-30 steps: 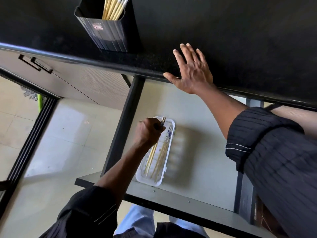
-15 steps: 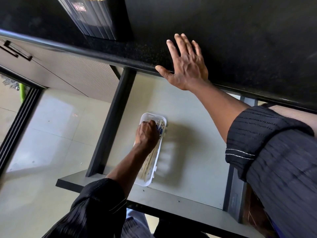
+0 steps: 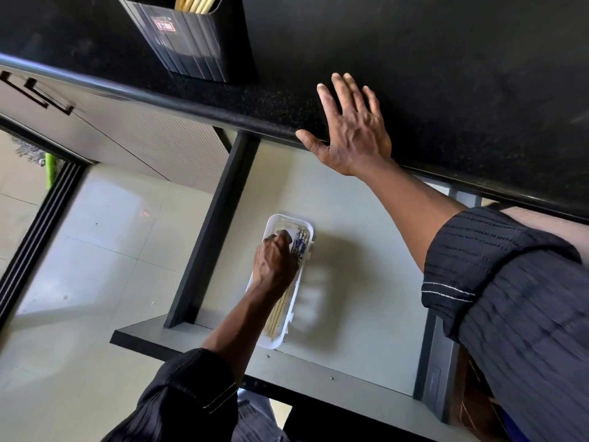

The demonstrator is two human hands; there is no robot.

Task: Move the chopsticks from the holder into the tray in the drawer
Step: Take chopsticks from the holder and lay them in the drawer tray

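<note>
1. Chopsticks [image 3: 282,309] lay in the white tray [image 3: 288,220] in the open drawer [image 3: 366,314], several already moved.
2. More chopsticks stood in the black holder [image 3: 188,46] on the table [image 3: 446,74] (so the job was unfinished, I judged).
3. The left hand [image 3: 275,261] was curled down in the tray; whether it gripped any, I could not tell.
4. The right hand [image 3: 353,132] lay flat and spread, holding nothing.

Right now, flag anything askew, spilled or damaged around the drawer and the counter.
Nothing stands out. The chopsticks lie lengthwise inside the white tray in the open drawer, the left hand is down in the tray, the right hand lies flat on the counter edge, and the holder stands upright with more chopsticks.
</note>
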